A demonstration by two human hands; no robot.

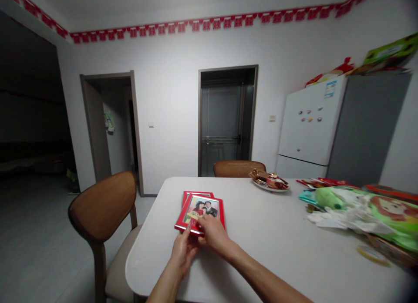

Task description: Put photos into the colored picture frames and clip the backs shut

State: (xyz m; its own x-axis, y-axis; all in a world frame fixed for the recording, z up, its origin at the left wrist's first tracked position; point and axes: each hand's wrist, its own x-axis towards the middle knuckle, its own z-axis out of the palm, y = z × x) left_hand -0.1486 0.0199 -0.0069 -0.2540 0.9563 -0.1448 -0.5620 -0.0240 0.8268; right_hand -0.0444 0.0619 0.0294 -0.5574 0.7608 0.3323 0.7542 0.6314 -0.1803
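A red picture frame [223, 209] with a couple's photo in it lies tilted slightly on the white table [267, 242], face up. Under it and a little farther back, the edge of another red frame [186, 195] shows. At the near edge of the top frame, my left hand [185, 251] pinches it, thumb on the front and fingers below. My right hand [214, 235] grips the same edge just to the right, its fingers reaching over the front and covering the photo's lower part.
A plate [272, 187] of wrapped items stands at the table's far side. Green and white bags [346, 207] and a roll of tape [372, 256] lie to the right. Wooden chairs stand at left [104, 207] and behind the table [240, 168]. A fridge [308, 124] is beyond.
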